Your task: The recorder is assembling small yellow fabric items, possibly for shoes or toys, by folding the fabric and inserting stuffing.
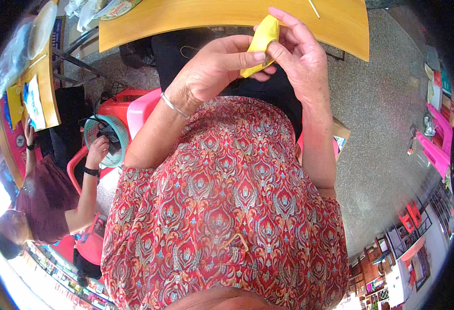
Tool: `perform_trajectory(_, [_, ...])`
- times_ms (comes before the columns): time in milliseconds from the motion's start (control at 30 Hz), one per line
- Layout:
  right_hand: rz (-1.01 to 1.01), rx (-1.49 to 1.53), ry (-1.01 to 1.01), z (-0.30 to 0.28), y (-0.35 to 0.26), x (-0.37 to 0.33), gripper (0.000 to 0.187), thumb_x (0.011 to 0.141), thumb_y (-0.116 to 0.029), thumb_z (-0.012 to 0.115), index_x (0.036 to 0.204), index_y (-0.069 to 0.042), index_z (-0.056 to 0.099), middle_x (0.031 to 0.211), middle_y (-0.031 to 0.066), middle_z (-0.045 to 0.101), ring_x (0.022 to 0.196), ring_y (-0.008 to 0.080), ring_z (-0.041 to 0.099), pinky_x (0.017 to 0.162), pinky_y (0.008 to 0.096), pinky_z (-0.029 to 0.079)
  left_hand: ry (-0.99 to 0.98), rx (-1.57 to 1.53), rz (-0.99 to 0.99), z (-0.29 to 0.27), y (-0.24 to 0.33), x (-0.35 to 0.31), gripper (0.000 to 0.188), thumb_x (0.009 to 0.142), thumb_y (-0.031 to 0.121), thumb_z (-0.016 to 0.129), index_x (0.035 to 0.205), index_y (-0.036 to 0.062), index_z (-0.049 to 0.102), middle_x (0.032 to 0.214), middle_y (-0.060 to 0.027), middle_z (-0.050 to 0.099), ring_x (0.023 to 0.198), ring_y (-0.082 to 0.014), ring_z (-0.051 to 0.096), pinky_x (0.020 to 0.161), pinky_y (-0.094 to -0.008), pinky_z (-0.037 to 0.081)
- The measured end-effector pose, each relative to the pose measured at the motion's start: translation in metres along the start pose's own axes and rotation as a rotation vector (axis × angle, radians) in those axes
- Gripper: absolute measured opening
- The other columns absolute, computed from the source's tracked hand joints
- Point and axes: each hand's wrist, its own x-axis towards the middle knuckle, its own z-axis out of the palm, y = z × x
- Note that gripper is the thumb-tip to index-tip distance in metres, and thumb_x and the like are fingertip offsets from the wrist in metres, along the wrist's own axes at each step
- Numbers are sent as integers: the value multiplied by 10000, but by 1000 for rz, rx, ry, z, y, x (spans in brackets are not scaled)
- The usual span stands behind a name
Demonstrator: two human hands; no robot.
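Note:
A folded yellow piece [266,36], smooth and narrow, is held up in front of me just off the near edge of the table. From its material I cannot tell whether it is cloth, paper or plastic. My left hand [214,67], with a silver bangle at the wrist, pinches its lower end, thumb on top and fingers beneath. Against its right side, my right hand [305,59] presses a thumb, with fingers behind and the index finger stretched out past the top. Something small and dark shows by that thumb, too small to name.
A yellow-brown wooden table [196,18] spans the far side, with a thin stick [314,8] on it. At the left a co-worker [51,201] reaches to a green basket [114,155] beside a second table. A pink chair [142,111] stands near my left arm.

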Motion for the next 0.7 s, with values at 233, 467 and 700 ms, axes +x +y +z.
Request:
perform_trajectory(233, [-208, -304, 211, 16, -9, -5, 393, 831, -12, 665, 1211, -3, 569, 1147, 136, 616, 1031, 204, 601, 891, 308, 490, -35, -136, 149, 9, -4, 4, 474, 873, 131, 630, 1293, -3, 455, 1180, -137, 577, 1073, -239, 591, 938, -392, 487])
perform_trajectory(467, [-568, -650, 234, 17, -11, -31, 228, 754, -19, 739, 973, -38, 680, 1251, 146, 545, 1098, 219, 542, 885, 321, 475, -32, -290, 238, 19, -7, 1, 411, 874, 73, 612, 1246, -4, 454, 1222, -166, 566, 1138, -246, 554, 983, -382, 443])
perform_trajectory(700, [-610, -868, 206, 23, -17, -29, 322, 721, -182, 780, 1013, -77, 694, 1278, 119, 528, 1064, 256, 533, 914, 356, 436, -55, -225, 287, 21, -10, -1, 487, 870, 92, 619, 1300, 20, 402, 1294, -212, 509, 1176, -266, 523, 1031, -404, 390])
